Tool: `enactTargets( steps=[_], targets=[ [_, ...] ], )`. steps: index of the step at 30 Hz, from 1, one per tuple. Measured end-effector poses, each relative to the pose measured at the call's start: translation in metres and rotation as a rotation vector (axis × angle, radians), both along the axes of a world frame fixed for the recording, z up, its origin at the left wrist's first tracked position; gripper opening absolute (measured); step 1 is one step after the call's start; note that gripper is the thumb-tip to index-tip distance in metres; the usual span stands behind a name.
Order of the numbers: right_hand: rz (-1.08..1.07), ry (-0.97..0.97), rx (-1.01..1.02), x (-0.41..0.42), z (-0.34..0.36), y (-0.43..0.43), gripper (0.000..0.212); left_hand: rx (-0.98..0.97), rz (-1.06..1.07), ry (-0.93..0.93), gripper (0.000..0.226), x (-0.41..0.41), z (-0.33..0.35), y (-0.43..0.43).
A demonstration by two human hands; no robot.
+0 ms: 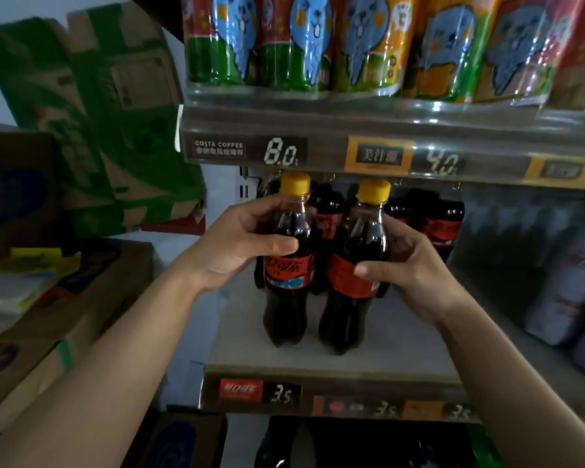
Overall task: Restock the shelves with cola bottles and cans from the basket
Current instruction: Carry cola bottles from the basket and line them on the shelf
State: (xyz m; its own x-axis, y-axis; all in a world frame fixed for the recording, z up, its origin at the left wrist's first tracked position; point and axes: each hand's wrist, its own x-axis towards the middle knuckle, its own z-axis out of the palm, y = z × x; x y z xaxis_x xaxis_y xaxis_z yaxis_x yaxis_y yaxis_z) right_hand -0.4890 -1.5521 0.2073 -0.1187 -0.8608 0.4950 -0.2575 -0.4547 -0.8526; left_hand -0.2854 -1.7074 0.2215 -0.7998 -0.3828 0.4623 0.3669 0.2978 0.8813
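Two cola bottles with yellow caps and red labels stand upright side by side near the front of the middle shelf (385, 349). My left hand (237, 244) is wrapped around the shoulder of the left cola bottle (286, 298). My right hand (409, 268) grips the right cola bottle (348, 312) at its label. Behind them stand more cola bottles (443, 228) with dark caps. The basket is out of view.
The upper shelf (352, 130) holds shrink-wrapped drink packs with blue cartoon figures, close above the bottle caps. Pale packs (568, 285) sit on the right of the middle shelf. Cardboard boxes (92, 106) are stacked to the left. Dark bottles (352, 444) fill the shelf below.
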Motion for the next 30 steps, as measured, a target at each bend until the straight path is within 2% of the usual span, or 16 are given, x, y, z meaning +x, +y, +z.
enactTargets(
  steps=[6, 8, 10, 14, 17, 20, 24, 27, 30],
  targets=[
    [-0.135, -0.111, -0.008, -0.01, -0.005, -0.024, 0.055, 0.061, 0.14, 0.028, 0.079, -0.015, -0.007, -0.024],
    [-0.214, -0.126, -0.018, -0.011, -0.008, -0.029, 0.064, 0.059, 0.189, 0.034, 0.088, -0.016, -0.009, -0.027],
    [-0.265, -0.116, -0.04, -0.008, -0.013, -0.034, 0.078, 0.027, 0.238, 0.033, 0.084, -0.019, -0.013, -0.026],
    [-0.404, -0.053, -0.155, 0.008, -0.023, -0.039, 0.069, -0.036, 0.333, 0.031, 0.088, -0.023, -0.024, -0.017],
    [-0.502, 0.029, -0.19, 0.011, -0.032, -0.041, 0.08, -0.006, 0.346, 0.02, 0.093, -0.019, -0.039, -0.014],
    [-0.399, 0.017, -0.059, 0.005, -0.045, -0.036, 0.088, 0.003, 0.38, -0.03, 0.079, -0.013, -0.056, -0.012],
    [-0.295, 0.032, 0.136, -0.01, -0.06, -0.026, 0.067, -0.024, 0.454, -0.128, 0.059, -0.009, -0.069, -0.006],
    [-0.4, 0.04, 0.132, -0.008, -0.062, -0.028, 0.063, -0.042, 0.458, -0.169, 0.058, -0.012, -0.074, -0.002],
    [-0.557, 0.132, 0.084, 0.004, -0.063, -0.034, 0.076, -0.037, 0.486, -0.154, 0.058, -0.014, -0.079, 0.0]
  ],
)
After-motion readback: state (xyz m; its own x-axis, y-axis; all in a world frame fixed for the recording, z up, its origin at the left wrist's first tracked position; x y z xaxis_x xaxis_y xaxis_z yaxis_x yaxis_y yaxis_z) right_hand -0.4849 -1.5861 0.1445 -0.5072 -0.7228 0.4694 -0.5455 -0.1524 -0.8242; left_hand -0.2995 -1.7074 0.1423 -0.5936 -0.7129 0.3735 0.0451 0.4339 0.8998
